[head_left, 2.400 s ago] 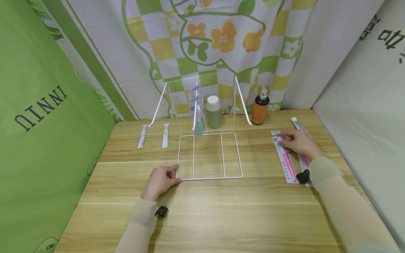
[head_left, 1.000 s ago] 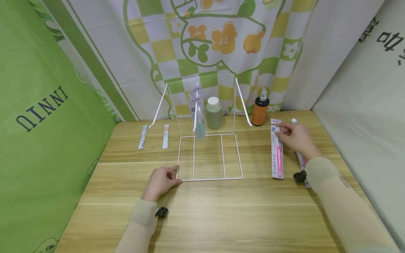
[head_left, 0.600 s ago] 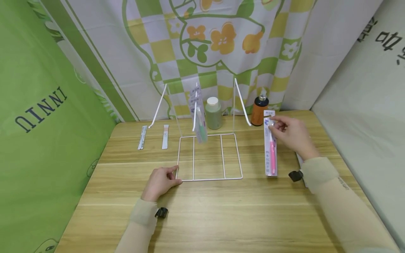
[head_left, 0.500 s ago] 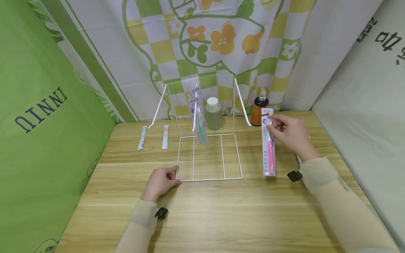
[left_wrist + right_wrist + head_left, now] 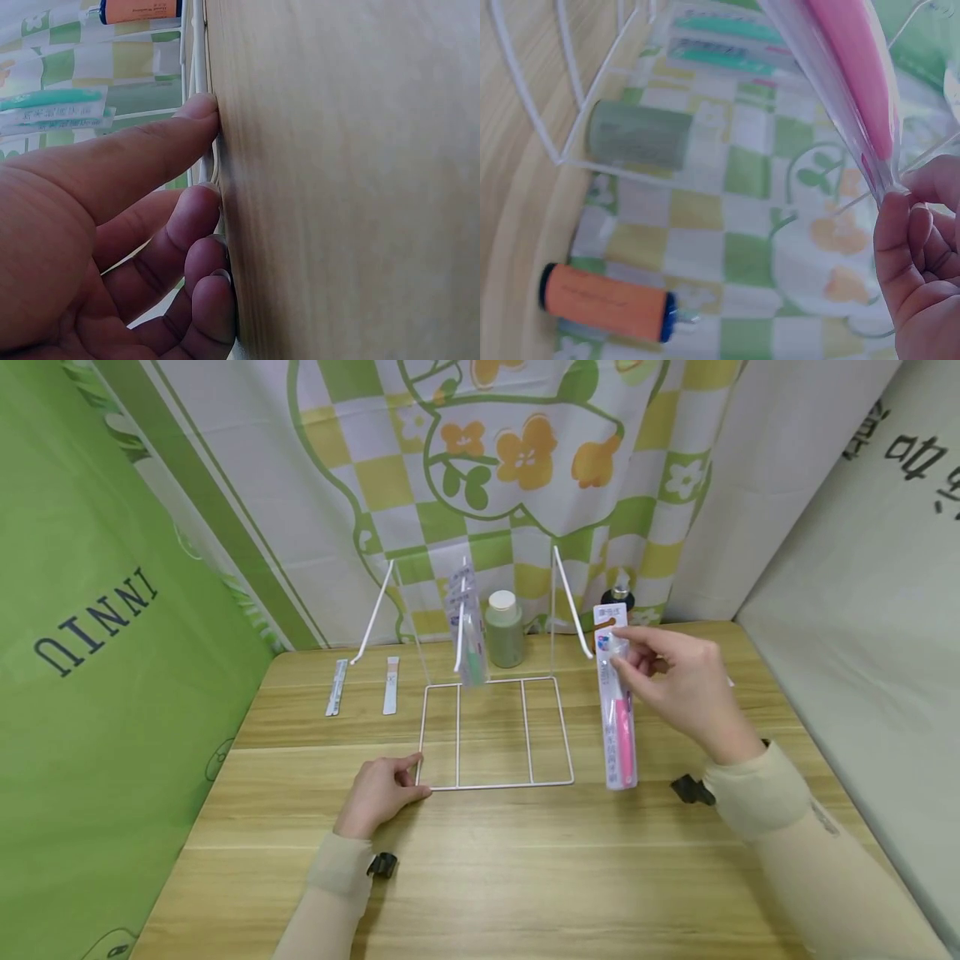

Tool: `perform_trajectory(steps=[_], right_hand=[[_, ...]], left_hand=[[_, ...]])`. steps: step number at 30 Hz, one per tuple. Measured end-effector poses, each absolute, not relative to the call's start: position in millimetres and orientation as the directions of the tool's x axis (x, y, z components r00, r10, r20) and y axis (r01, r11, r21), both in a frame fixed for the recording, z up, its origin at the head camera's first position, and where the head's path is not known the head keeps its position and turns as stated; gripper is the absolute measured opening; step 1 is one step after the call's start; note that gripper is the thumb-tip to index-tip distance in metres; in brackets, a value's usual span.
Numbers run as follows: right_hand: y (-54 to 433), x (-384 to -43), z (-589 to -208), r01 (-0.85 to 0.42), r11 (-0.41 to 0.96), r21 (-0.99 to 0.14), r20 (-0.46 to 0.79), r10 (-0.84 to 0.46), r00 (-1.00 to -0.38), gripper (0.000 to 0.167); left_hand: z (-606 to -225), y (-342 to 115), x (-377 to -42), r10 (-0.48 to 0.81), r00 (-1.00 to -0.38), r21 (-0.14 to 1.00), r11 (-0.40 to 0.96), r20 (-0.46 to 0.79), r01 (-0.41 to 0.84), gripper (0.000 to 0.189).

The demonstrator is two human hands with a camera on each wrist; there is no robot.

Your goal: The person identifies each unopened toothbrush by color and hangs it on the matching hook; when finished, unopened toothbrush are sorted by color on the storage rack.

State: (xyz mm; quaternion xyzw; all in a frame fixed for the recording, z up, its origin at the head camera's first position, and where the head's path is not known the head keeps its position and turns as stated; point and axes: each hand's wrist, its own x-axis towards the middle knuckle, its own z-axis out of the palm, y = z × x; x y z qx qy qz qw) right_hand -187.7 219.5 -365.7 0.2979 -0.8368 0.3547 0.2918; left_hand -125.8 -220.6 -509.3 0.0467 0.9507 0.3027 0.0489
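My right hand (image 5: 682, 689) pinches a pink toothbrush in a clear blister pack (image 5: 623, 727) near its top, by the card's hanging hole. The pack hangs upright above the table, just right of the white wire rack (image 5: 495, 787). In the right wrist view thumb and index fingertip meet on the pack's edge. My left hand (image 5: 382, 789) grips the rack's front left corner, thumb in front and index finger at the side; the left wrist view shows its other fingers curled against the table. Packaged green toothbrushes (image 5: 468, 635) hang on the rack's middle hook.
Behind the rack stands a green bottle (image 5: 505, 635) with a white cap. An orange pump bottle (image 5: 607, 302) is partly hidden by the pack in the head view. Two slim packets (image 5: 337, 687) lie at the left. A checked curtain (image 5: 525, 452) backs the table.
My right hand has picked the pink toothbrush pack up off the table and carried it left toward the rack. My left hand has stayed at the rack's corner.
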Motion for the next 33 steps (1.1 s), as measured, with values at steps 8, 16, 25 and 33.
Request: perform_trajectory(steps=[8,16,25,33], right_hand=[[208.6,-163.0,-346.5,-0.825,0.464,-0.321,0.805,-0.326,-0.496,0.034],[199.8,-142.9,-336.8,-0.862,0.441,-0.249,0.870,-0.290,-0.399,0.034],[189.3,-126.3,-334.4,-0.885,0.415,-0.210,0.916,-0.232,-0.326,0.036],[184.9,-122.6,-336.2,-0.900,0.397,-0.180,0.927,-0.238,-0.290,0.035]], left_hand=[[-510.3,-221.5,-125.8,0.114,-0.991,0.584,0.810,-0.068,0.053,0.061],[-510.5,-221.6,-125.9,0.113,-0.992,0.579,0.813,-0.065,0.054,0.060],[-509.9,-221.0,-126.3,0.113,-0.991,0.571,0.819,-0.065,0.056,0.061],[-510.6,-220.0,-125.6,0.116,-0.991,0.573,0.817,-0.066,0.058,0.061]])
